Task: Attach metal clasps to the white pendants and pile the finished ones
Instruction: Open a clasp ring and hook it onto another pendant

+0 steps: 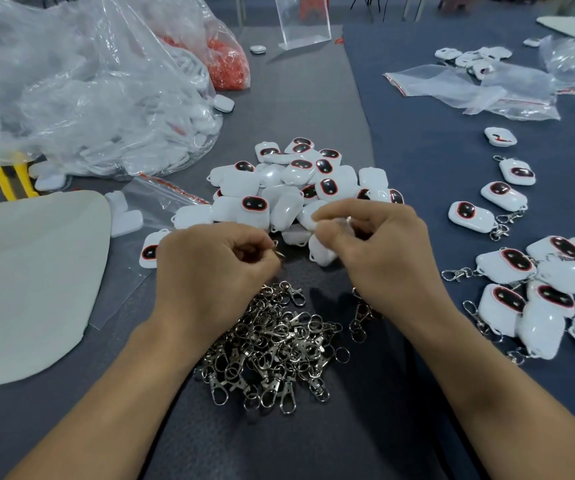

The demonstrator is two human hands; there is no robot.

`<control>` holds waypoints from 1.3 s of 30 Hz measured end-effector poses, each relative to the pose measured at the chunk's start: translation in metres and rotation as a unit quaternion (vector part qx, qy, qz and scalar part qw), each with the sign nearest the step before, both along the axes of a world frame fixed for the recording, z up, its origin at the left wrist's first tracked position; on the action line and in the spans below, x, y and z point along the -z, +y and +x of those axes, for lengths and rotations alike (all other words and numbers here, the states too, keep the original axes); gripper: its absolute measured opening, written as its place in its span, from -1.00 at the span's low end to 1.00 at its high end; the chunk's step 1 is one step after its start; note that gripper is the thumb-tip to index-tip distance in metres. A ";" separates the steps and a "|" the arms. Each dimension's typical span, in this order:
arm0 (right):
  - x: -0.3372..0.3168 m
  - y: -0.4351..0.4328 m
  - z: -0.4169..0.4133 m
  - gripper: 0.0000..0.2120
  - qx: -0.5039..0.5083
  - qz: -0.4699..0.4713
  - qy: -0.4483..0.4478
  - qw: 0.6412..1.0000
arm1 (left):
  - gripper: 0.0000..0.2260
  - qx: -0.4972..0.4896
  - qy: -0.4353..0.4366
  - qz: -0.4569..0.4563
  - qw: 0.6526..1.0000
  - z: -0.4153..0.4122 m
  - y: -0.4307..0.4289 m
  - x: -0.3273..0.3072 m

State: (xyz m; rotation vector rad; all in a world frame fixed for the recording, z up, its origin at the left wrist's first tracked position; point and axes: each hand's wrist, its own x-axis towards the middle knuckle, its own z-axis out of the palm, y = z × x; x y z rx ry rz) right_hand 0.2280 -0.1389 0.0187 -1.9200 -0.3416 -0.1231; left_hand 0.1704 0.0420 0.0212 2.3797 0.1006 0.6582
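Just beyond the clasp heap (272, 341), the left hand (210, 271) pinches a clasp (280, 255) and the right hand (376, 251) pinches a pendant (320, 252). Bare pendants (296, 188) pile behind the heap; finished ones (539, 289) lie to its right on the table (314, 445).

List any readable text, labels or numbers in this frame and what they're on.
No legible text anywhere.
White sheet: faint pink marks, too blurred to read.
Lone white pendant: red scribble, unreadable.
Pendant pile: faces show eye marks only, no lettering.
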 end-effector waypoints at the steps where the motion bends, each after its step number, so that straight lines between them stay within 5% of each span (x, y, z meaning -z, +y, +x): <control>1: 0.001 0.000 0.002 -0.89 0.011 0.002 0.030 0.999 | -0.93 -0.018 -0.002 0.092 0.996 0.000 0.001 0.000; 5: 0.002 0.000 0.006 -0.81 -0.044 -0.018 0.095 0.994 | -0.93 0.037 0.030 0.234 0.971 0.005 -0.006 0.004; 16: -0.001 -0.001 0.006 -0.75 -0.070 -0.100 0.064 0.990 | -0.80 0.097 0.120 0.039 0.987 0.008 -0.003 0.004; 28: -0.008 0.004 0.004 -0.68 -0.090 -0.100 0.072 0.988 | -0.80 0.062 0.130 0.018 0.989 0.009 -0.004 0.010; 39: -0.005 0.004 -0.003 -0.80 -0.078 -0.039 0.136 0.987 | -0.86 0.046 0.134 0.005 0.990 0.007 -0.006 0.013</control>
